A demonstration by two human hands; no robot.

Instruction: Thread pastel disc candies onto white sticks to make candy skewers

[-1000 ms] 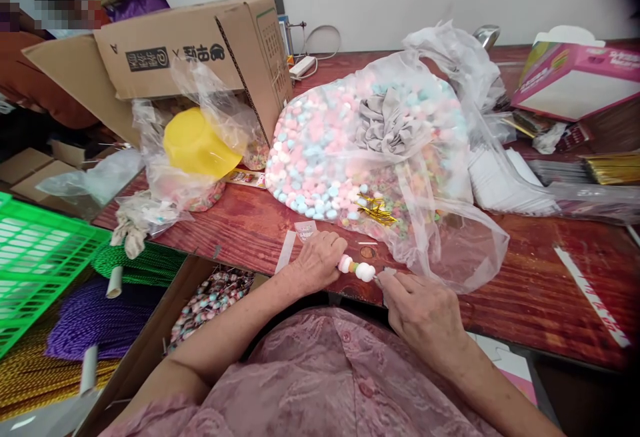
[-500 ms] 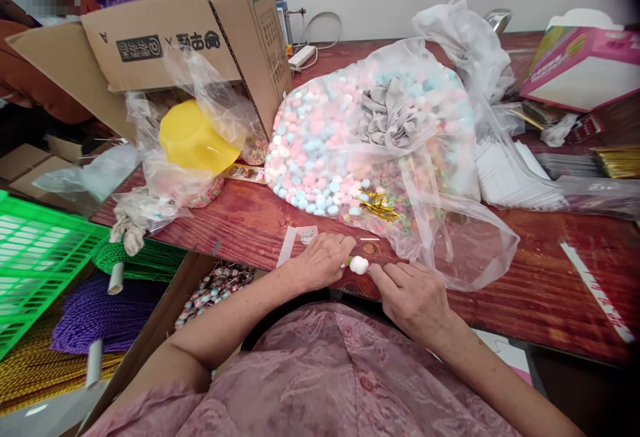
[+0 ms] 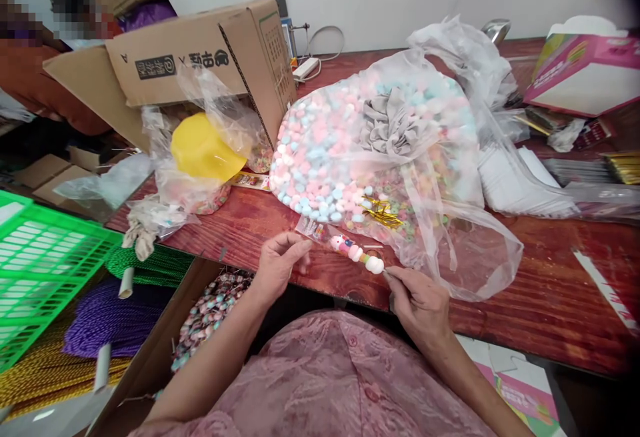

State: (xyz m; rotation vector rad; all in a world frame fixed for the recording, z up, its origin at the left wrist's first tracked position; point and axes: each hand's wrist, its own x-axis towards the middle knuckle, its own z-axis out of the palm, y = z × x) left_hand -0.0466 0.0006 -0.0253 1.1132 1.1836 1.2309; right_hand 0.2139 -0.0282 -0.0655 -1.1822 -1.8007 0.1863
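My right hand (image 3: pixel 420 300) pinches the stick end of a marshmallow skewer (image 3: pixel 355 252), which tilts up to the left over the table's front edge. White marshmallows sit nearest my fingers, with pink and other coloured pieces farther along. Just beyond its far end is a small clear printed bag (image 3: pixel 314 229); I cannot tell whether the tip is inside it. My left hand (image 3: pixel 280 260), fingers apart and slightly blurred, holds nothing beside that bag. Behind lies a large clear bag of pastel marshmallows (image 3: pixel 320 150), with gold twist ties (image 3: pixel 383 211) and a grey cloth (image 3: pixel 393 123) on it.
A cardboard box (image 3: pixel 200 50) and a yellow bowl-shaped item (image 3: pixel 205 147) stand at the left. Finished-looking skewers (image 3: pixel 215 310) fill a box below the edge, near a green basket (image 3: pixel 45 263). White sleeves (image 3: pixel 525 183) lie right. Another person (image 3: pixel 40 83) is at far left.
My left hand has let go of the skewer and moved left, uncovering its coloured pieces. My right hand still grips the stick. The camera view has shifted slightly.
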